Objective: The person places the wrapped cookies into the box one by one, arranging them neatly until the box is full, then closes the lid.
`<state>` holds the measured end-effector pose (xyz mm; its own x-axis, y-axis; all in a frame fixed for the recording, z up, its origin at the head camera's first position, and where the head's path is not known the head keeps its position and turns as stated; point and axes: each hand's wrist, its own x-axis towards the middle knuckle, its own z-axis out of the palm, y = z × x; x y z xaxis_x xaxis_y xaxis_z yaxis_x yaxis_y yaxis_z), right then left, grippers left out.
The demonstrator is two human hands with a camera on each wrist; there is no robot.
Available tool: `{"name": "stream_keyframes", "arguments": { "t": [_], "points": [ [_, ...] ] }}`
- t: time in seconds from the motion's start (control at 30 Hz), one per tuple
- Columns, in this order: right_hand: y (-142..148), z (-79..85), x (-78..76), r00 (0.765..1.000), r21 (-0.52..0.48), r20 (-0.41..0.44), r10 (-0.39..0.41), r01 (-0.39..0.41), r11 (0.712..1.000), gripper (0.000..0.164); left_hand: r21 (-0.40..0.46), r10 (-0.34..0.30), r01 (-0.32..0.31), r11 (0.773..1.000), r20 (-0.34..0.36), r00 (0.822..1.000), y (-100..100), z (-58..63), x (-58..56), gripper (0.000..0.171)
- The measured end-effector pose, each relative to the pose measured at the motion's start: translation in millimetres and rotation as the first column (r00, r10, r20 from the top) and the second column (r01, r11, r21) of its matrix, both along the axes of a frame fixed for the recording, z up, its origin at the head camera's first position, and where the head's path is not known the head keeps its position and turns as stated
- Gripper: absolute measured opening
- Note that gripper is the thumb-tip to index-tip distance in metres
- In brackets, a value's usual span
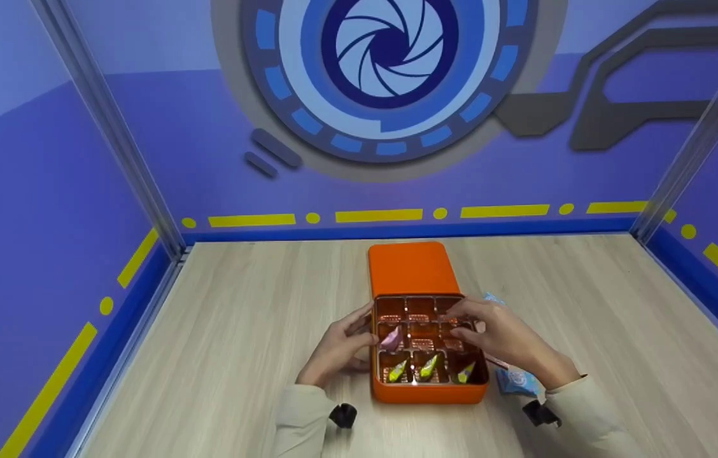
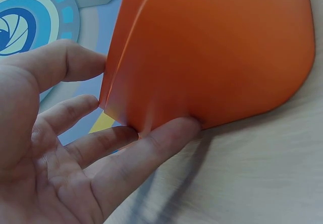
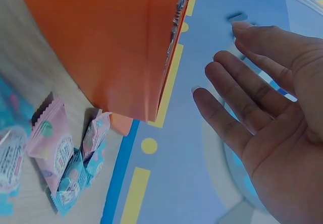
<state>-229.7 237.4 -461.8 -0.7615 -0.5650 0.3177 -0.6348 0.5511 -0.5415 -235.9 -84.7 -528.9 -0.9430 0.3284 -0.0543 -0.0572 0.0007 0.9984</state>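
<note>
Box: on the counter, between both grips; probably stiff and light, best steadied by its outer walls.
Left grip: fingers loosely spread against the box's left wall, thumb at the rim, not clasping.
Right grip: fingers relaxed and parted over the tray's right side, no sweet visible in them.
Tray: inside the box; glossy, so its thin dividers likely flex under pressure.
Pink sweet: middle row, left compartment; likely light, pinched by its upper tip.
Yellow sweets: one per front compartment; wrappers probably slippery.
Packets: right of the box; crimped ends should pinch easily.
</note>
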Motion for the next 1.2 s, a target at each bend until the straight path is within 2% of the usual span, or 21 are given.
{"name": "stream_keyframes", "arguments": {
  "t": [0.3, 0.73, 1.03, 1.2],
  "points": [
    [10, -0.2, 3.1, 1.000, -0.005, -0.022, -0.015, 0.015, 1.000, 0.024, 0.018, 0.001, -0.001, 1.000, -0.004, 1.000, 0, -0.4, -0.7, 0.076],
    [25, 1.5, 4.7, 0.999, -0.026, 0.034, -0.042, 0.043, 0.999, 0.026, -0.010, 0.008, -0.008, 1.000, -0.018, 1.000, 0, 0.0, -0.4, 0.074],
    [35, -4.3, 5.5, 0.997, 0.015, -0.033, -0.076, 0.077, 0.997, 0.026, 0.006, 0.010, -0.010, 1.000, 0.003, 1.000, 1, 0.7, -0.4, 0.076],
    [40, -6.1, 6.2, 0.995, 0.023, -0.036, -0.092, 0.093, 0.995, 0.026, 0.001, 0.012, -0.012, 1.000, 0.004, 1.000, 1, 0.6, -0.5, 0.075]
  ]
}}
